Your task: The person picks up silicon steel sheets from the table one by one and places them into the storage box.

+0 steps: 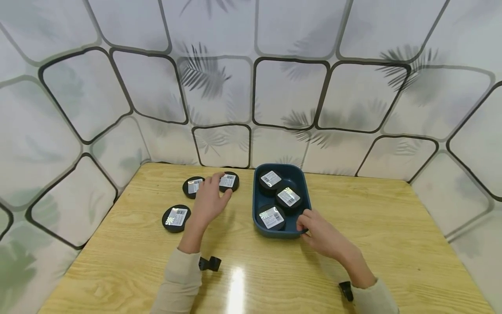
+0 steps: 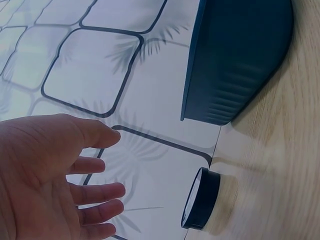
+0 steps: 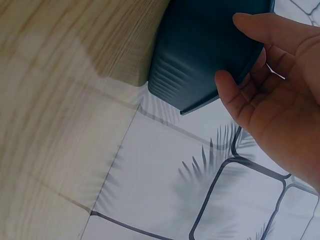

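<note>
My left hand (image 1: 208, 199) hovers over the table beside a flat round black container (image 1: 232, 181) with a white label, its fingertips overlapping that container in the head view. In the left wrist view the fingers are spread loosely, with nothing between them, and a round black container (image 2: 206, 199) stands apart from them. My right hand (image 1: 325, 234) grips the near right corner of a dark blue bin (image 1: 302, 179), fingers over the rim and thumb outside. Three labelled black containers, one of them this one (image 1: 289, 197), lie inside the bin.
Two more round black containers lie on the left of the wooden table (image 1: 353, 209), one farther back (image 1: 188, 187) and one nearer (image 1: 171, 220). A patterned curtain (image 1: 290, 96) borders the table's back and sides.
</note>
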`<state>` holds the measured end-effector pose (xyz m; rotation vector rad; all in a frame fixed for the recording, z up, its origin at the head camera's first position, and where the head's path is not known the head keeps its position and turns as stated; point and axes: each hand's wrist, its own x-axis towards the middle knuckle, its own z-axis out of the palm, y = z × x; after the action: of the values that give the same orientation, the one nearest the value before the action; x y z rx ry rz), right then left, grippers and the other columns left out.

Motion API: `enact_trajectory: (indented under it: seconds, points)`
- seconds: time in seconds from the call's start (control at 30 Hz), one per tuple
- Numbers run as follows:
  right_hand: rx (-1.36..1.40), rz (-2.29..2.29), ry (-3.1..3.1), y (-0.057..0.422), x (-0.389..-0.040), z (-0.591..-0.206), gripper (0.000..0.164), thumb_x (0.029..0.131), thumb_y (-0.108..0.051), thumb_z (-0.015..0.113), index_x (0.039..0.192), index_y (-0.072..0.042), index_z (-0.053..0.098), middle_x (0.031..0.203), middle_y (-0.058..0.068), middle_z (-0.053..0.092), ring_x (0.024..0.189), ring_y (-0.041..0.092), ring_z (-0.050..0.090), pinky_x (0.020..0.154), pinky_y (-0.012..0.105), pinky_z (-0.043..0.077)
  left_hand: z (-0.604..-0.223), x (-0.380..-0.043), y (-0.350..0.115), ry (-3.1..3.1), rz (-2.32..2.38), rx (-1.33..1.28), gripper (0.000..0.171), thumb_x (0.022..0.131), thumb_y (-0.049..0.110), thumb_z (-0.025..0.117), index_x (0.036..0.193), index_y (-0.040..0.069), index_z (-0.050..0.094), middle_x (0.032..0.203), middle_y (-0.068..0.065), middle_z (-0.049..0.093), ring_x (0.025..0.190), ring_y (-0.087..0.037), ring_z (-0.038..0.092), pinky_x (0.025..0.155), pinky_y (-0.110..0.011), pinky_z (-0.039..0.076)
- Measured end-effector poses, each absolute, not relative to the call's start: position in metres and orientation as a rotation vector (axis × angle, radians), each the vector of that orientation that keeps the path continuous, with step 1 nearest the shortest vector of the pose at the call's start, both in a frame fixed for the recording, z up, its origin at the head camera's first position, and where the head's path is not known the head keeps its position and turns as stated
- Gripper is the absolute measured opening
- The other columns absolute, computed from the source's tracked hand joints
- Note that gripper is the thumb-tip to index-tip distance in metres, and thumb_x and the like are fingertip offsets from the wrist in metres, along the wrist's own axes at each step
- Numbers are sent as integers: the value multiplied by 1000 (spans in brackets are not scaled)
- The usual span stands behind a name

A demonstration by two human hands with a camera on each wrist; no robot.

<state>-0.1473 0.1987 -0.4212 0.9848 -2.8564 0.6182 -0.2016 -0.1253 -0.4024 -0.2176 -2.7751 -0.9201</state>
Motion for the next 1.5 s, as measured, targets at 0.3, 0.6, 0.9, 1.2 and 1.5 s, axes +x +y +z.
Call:
enact_trajectory:
  seconds: [0.3, 0.6, 0.9, 1.2, 1.5]
  points:
    - [974, 610, -2890, 198, -148, -421, 29, 81, 5, 73, 83, -16, 54, 87, -7, 44, 83, 12, 40, 73, 30, 43, -397, -201, -132, -2798, -920, -193, 55, 96, 25, 61, 141, -1, 45, 131, -31, 52, 118, -49, 49, 96, -60, 41]
    - [977, 598, -2886, 197, -150, -420, 29, 81, 5, 74, 82, -16, 55, 86, -7, 45, 83, 12, 40, 73, 30, 44, -391, -200, -149, -2812, -948, -125, 56, 97, 26, 60, 143, -1, 42, 126, -30, 52, 120, -52, 46, 98, -60, 39]
    - [957, 608, -2912, 197, -151, -418, 28, 82, 5, 73, 83, -17, 56, 86, -7, 45, 83, 12, 41, 73, 30, 44, -386, -198, -173, -2863, -905, -16, 60, 98, 26, 58, 146, -2, 37, 137, -35, 44, 121, -54, 42, 97, -63, 39]
    - [982, 617, -2893, 198, -147, -421, 29, 79, 7, 73, 82, -16, 55, 85, -8, 44, 82, 11, 39, 72, 28, 43, -383, -185, -195, -3062, -797, 140, 70, 97, 31, 58, 149, -3, 27, 135, -41, 37, 124, -60, 34, 96, -70, 33]
    - [994, 608, -2876, 198, -148, -420, 30, 79, 7, 73, 82, -16, 54, 85, -7, 44, 83, 12, 39, 72, 28, 42, -379, -175, -206, -3241, -832, 246, 85, 91, 35, 65, 151, -4, 20, 141, -45, 24, 131, -64, 22, 94, -75, 33]
